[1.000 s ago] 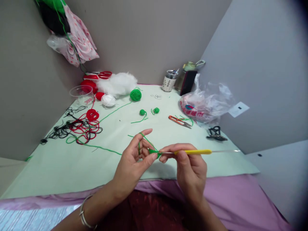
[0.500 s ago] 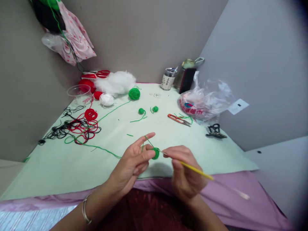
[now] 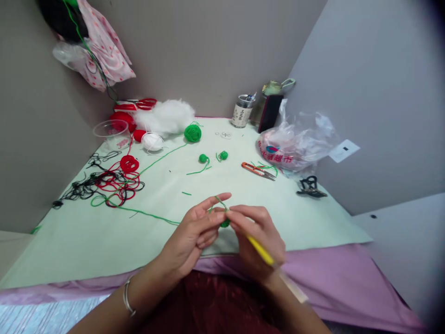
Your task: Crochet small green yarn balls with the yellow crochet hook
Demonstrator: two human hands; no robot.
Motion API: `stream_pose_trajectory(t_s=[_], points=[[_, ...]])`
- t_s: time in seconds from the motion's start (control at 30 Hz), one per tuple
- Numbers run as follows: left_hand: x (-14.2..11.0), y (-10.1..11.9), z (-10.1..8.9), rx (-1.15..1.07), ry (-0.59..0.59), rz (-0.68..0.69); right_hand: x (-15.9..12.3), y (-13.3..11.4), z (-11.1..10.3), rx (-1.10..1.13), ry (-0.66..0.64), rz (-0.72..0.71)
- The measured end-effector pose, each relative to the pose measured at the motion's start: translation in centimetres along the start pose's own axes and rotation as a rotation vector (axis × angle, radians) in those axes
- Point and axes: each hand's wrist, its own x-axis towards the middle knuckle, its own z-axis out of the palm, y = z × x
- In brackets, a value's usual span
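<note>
Between the thumb and fingers of my left hand [image 3: 194, 229] is a small green crocheted piece [image 3: 225, 223], mostly covered by my fingertips. Green yarn [image 3: 153, 215] runs from the table to this hand and over its raised index finger. My right hand [image 3: 259, 236] grips a crochet hook [image 3: 260, 250] with a yellow handle, its fingertips meeting the left thumb at the piece. The hook's tip is hidden there. Beyond my hands lie two small green crocheted balls [image 3: 203, 158] with loose tails. A green yarn ball [image 3: 192, 133] sits farther back.
Orange-handled thread snips [image 3: 257, 171] lie right of centre. A plastic bag [image 3: 292, 144] and a black claw clip [image 3: 310, 187] are at the right. Tangled black and red yarn [image 3: 111, 183] covers the left side, near white stuffing [image 3: 167, 117]. A pen jar [image 3: 241, 112] stands behind.
My right hand has moved left, up to my left fingertips. The hook's rear end has swung down and left. The green piece is now more covered by fingers.
</note>
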Motion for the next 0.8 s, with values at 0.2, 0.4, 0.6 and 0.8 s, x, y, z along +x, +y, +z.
stream_pose_trajectory(t_s=[0.2,0.4,0.6,0.8], points=[[0.1,0.2,-0.1,0.092,0.018,0.116,1.3,-0.1,0.2,0.470,0.092,0.372],[-0.1,-0.5,-0.4,0.348,0.037,0.246,1.0,0.7,0.3,0.508,0.076,0.492],[-0.1,-0.2,-0.6,0.422,0.078,0.271,1.3,0.7,-0.1,0.648,0.056,0.550],[-0.4,-0.9,-0.2,0.624,0.211,0.448,0.6,0.1,-0.5,0.209,-0.063,0.212]])
